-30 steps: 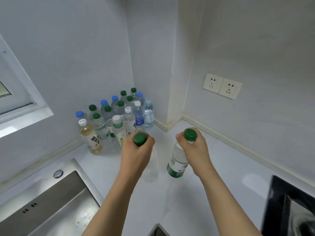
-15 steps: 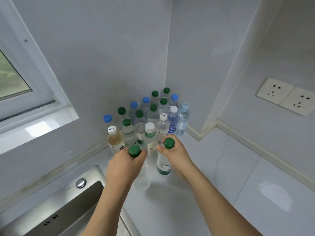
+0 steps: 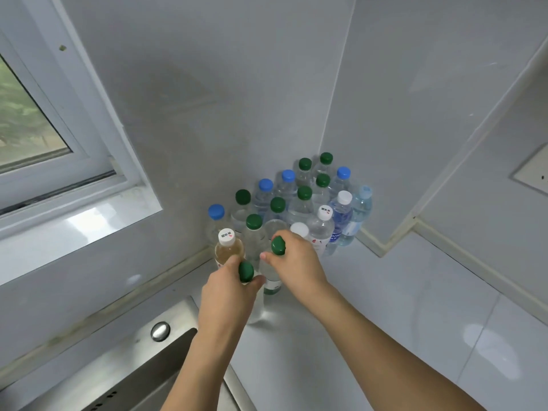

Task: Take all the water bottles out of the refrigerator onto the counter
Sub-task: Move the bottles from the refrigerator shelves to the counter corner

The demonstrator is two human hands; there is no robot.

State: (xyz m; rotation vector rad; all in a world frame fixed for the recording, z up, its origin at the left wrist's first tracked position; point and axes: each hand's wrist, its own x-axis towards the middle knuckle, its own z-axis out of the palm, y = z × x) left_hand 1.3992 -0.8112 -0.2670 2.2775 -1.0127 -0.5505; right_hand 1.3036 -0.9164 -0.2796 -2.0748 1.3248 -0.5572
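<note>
A person's left hand [image 3: 228,295] holds a clear plastic bottle with a green cap [image 3: 246,272] in a closed grip around its neck; the bottle stands on the white worktop [image 3: 385,307] just beside the corner of a stainless steel sink [image 3: 124,369]. The right hand [image 3: 296,262] holds a second clear green-capped bottle with a green label [image 3: 278,246] in a grip at its neck, its base at or just above the worktop. Both bottles sit at the front edge of a cluster of clear plastic bottles [image 3: 299,200] with green, blue and white caps, packed upright into the corner where the grey walls meet. A white-capped bottle of amber liquid [image 3: 227,246] stands at the cluster's left front, touching the left hand. A white-framed window [image 3: 44,137] fills the wall at left.
</note>
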